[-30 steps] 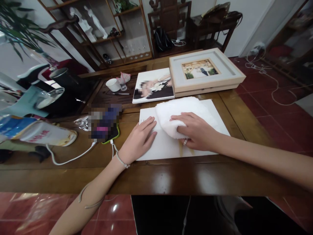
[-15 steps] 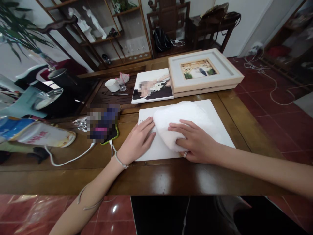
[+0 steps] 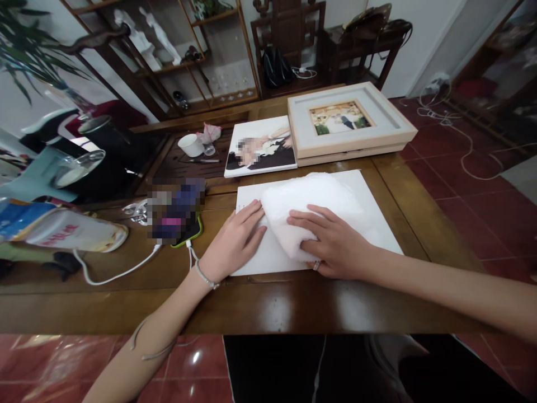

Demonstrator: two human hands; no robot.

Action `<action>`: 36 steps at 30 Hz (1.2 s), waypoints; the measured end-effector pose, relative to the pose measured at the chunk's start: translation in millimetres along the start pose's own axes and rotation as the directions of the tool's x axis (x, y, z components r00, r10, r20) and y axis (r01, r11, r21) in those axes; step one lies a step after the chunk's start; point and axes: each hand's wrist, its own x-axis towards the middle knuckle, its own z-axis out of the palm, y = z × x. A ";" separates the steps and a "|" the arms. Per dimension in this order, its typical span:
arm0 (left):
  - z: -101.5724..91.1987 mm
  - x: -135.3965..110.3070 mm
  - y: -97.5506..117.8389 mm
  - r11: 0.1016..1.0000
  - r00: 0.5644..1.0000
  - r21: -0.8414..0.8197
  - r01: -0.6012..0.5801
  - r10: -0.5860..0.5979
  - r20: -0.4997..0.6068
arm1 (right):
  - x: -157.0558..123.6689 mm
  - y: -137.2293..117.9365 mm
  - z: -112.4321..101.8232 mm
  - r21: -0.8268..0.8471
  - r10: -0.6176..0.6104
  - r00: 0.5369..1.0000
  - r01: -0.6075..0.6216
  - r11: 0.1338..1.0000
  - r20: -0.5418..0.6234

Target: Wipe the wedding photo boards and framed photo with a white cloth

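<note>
A fluffy white cloth [image 3: 310,193] lies bunched on a flat white board [image 3: 380,232] in front of me. My right hand [image 3: 338,243] grips the cloth from its near right side, with fingers bent over it and the thumb side low against the board. At the cloth's left edge, my left hand [image 3: 235,238] rests flat on the board's left part, its fingers stretched out and holding nothing. The cloth and my right hand cover much of the board's middle.
Behind the board are a photo panel [image 3: 272,157] and a pale framed picture [image 3: 394,123]. To the left lie a phone [image 3: 193,232] on white cables and a white pouch [image 3: 84,229]. A white cup [image 3: 191,146] stands farther back. The table's front edge [image 3: 293,324] is near me.
</note>
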 end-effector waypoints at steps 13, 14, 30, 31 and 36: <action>-1.5 0.4 1.5 1.000 1.000 -0.012 0.000 0.000 0.007 | 1.0 -4.9 -2.2 0.019 0.051 0.998 -0.051 0.999 0.037; -1.2 0.2 1.3 1.000 1.000 -0.012 0.003 -0.002 0.004 | 1.2 -6.3 -1.9 0.019 0.054 0.998 -0.055 0.998 0.030; -2.7 0.7 1.0 1.000 1.000 -0.002 -0.017 0.017 0.012 | 0.3 -4.6 0.1 -0.010 0.029 0.999 -0.029 1.000 0.027; -2.7 0.7 0.9 1.000 1.000 -0.002 -0.018 0.018 0.012 | 0.3 -4.7 0.1 -0.006 0.027 0.999 -0.027 1.000 0.027; -2.7 0.8 0.8 1.000 1.000 -0.010 -0.029 0.029 -0.002 | 1.0 -3.3 -0.1 0.011 0.009 1.000 -0.010 1.000 0.025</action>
